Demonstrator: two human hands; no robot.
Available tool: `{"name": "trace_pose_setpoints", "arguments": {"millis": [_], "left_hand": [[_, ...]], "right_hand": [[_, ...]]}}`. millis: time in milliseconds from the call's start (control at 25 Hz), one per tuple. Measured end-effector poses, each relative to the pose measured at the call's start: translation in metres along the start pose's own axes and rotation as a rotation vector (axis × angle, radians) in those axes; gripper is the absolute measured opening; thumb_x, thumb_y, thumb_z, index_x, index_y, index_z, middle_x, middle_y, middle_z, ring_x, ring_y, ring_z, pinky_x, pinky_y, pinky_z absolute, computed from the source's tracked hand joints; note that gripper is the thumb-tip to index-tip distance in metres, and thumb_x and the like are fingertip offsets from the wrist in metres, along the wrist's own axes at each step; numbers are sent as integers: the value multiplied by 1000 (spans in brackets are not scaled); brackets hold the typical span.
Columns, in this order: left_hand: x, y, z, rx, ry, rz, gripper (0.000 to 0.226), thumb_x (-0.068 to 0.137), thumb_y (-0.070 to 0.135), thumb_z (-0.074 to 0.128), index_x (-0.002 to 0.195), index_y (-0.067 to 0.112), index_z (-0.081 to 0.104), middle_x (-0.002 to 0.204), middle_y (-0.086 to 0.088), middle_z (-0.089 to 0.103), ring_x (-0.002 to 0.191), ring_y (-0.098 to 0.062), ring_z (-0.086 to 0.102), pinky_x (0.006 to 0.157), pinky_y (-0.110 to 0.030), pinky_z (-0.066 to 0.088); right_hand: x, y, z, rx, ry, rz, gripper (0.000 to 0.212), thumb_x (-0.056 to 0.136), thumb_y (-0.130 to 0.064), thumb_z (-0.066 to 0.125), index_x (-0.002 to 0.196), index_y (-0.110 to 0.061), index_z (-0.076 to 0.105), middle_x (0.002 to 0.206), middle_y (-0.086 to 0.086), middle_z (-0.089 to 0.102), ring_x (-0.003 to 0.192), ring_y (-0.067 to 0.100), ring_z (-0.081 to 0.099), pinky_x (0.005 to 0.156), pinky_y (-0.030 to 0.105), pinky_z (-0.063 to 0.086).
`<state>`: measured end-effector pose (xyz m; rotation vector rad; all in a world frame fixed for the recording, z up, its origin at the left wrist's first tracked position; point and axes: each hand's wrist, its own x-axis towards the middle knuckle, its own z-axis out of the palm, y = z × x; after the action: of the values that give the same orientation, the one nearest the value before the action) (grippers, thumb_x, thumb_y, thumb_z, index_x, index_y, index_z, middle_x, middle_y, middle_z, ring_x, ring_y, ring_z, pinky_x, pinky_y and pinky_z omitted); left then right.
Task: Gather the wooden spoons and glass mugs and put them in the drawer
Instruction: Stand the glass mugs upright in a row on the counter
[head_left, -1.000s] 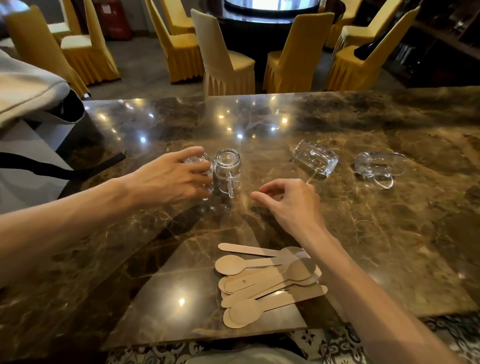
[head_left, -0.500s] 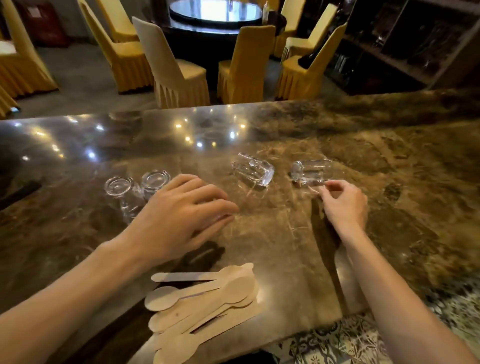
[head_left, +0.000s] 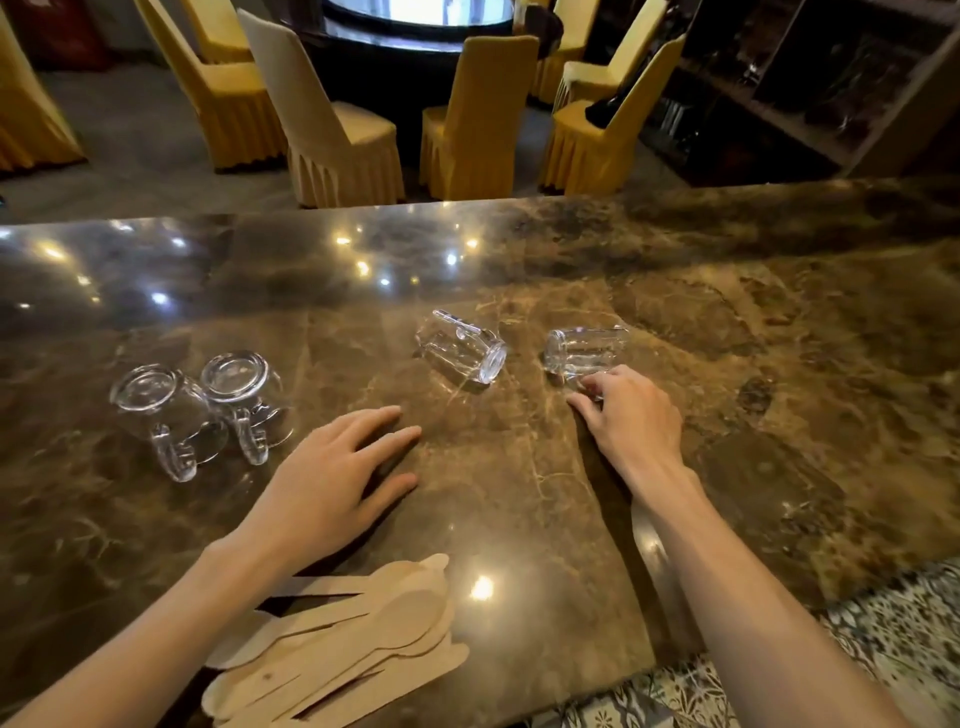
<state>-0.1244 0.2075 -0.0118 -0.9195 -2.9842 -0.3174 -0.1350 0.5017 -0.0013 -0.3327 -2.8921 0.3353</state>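
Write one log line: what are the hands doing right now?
left hand: open, flat on counter | right hand: fingers at tipped mug handle | wooden spoons: untouched

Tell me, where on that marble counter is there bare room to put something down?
The far strip of the marble counter, beyond all four mugs, is bare, as is the stretch right of the right hand. A smaller patch lies between both hands. It is crowded at the left, around the upside-down mugs, and at the near edge, where the wooden spoons lie piled.
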Motion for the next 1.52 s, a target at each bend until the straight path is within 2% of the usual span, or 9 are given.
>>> {"name": "trace_pose_setpoints", "arguments": {"millis": [200,360,520,600,680,840,1040,1240,1520], "left_hand": [[-5,-3,19,-3,-82,-22,70,83,68,-3,146,37,2,155,7,-4,142,-9,-10,114,-27,-10],[-9,1,18,-105,-9,62,56,94,53,16,143,30,31,152,6,26,142,-8,16,117,-28,5],[-11,1,18,-183,66,128,44,98,37,32,137,24,45,145,6,40,137,-10,30,115,-35,19],[-11,0,21,-223,37,200,39,97,25,42,136,25,46,144,10,40,136,-6,28,116,-33,16],[-10,0,22,-267,-41,251,46,96,14,46,139,30,40,145,17,31,137,1,17,115,-22,4],[-6,0,23,-309,-74,271,43,98,16,41,138,28,40,147,13,32,138,1,12,114,-19,0],[-6,-1,24,-278,-92,295,47,95,13,44,138,30,31,143,15,25,132,3,7,106,-10,-11],[-9,-6,30,-223,-88,289,43,95,13,46,137,23,44,143,4,45,134,-1,24,110,-16,0],[-11,-4,25,-239,-99,239,38,91,9,51,128,17,53,127,-5,60,122,-22,50,103,-33,37]], "right_hand": [[1,-3,0,-17,14,-81,19,91,-26,57,91,-14,71,89,3,62,84,20,50,62,30,38],[-4,-4,-2,-2,41,-93,20,92,-22,55,86,-9,69,79,-1,46,76,15,40,59,29,31],[-12,-15,-19,124,175,-93,20,92,-19,57,92,-6,71,76,6,52,71,22,47,57,33,39],[-20,-34,-35,264,247,-151,17,89,-20,61,97,-10,72,75,5,57,69,20,52,59,35,46],[-29,-66,-49,452,255,-228,15,85,-24,66,97,-19,72,75,-2,60,67,11,55,60,21,46],[-33,-130,-46,895,-5,-251,12,77,-22,74,89,-23,73,81,-12,69,76,1,64,70,12,50],[-29,-178,-12,1109,-317,-114,7,78,-21,74,78,-28,74,77,-2,75,75,12,71,77,37,59],[-30,-190,14,951,-339,-148,5,78,-24,73,82,-28,74,77,-4,74,75,11,70,78,41,57],[-33,-192,23,838,-350,-163,11,79,-25,73,88,-20,76,77,-4,74,76,10,69,76,41,57]]}}
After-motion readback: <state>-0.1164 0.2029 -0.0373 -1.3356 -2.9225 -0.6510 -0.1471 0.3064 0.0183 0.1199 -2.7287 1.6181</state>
